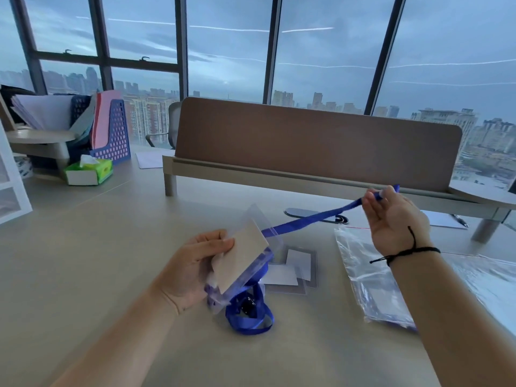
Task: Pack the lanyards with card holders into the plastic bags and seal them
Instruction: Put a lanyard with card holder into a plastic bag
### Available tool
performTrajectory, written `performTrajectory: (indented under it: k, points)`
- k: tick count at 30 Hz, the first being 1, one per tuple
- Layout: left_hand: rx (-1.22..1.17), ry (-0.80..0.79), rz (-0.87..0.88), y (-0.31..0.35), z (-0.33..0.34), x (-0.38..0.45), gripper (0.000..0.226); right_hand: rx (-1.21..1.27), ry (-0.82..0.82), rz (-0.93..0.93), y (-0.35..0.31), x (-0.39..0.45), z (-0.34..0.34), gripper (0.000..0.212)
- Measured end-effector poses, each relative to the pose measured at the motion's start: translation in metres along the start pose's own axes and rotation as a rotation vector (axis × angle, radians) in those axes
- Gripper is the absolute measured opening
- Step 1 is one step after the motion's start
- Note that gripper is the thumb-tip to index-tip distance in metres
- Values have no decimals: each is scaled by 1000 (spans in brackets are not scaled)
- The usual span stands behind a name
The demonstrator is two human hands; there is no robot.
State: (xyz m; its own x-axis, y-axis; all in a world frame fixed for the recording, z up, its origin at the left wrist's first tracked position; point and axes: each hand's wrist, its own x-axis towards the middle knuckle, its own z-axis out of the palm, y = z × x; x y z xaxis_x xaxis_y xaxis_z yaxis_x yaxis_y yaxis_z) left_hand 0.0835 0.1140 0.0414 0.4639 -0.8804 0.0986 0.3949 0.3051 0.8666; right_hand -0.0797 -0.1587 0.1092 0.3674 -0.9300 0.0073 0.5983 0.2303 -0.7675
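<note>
My left hand (192, 268) grips a clear plastic bag (252, 263) with a card holder (238, 256) inside it, held above the desk. A blue lanyard strap (310, 217) runs out of the bag's mouth, taut, up to my right hand (391, 219), which pinches its far end. More blue strap (248, 317) lies coiled under the bag on the desk. A packed, sealed-looking bag (371, 280) lies flat to the right, below my right wrist. Loose card holders (293, 268) lie just behind the held bag.
A brown desk divider (307, 146) on a raised shelf crosses the back. A green tissue box (89, 171) and blue file rack (114, 132) stand at the back left. A phone-like object (312, 215) and a pen (460, 220) lie under the shelf. More plastic (485, 277) lies far right.
</note>
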Motion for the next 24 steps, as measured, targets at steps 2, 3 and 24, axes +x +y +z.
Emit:
performTrajectory:
  k: [2, 3, 24]
  points:
    - [-42, 42, 4, -1, -3, 2, 63, 2, 62, -5, 2, 5, -14, 11]
    - [-61, 48, 10, -2, -4, 3, 60, 0, 87, -6, 5, 4, -17, 12]
    - [-314, 113, -140, -8, 14, 5, 34, -513, -524, -188, 69, -72, 36, 5]
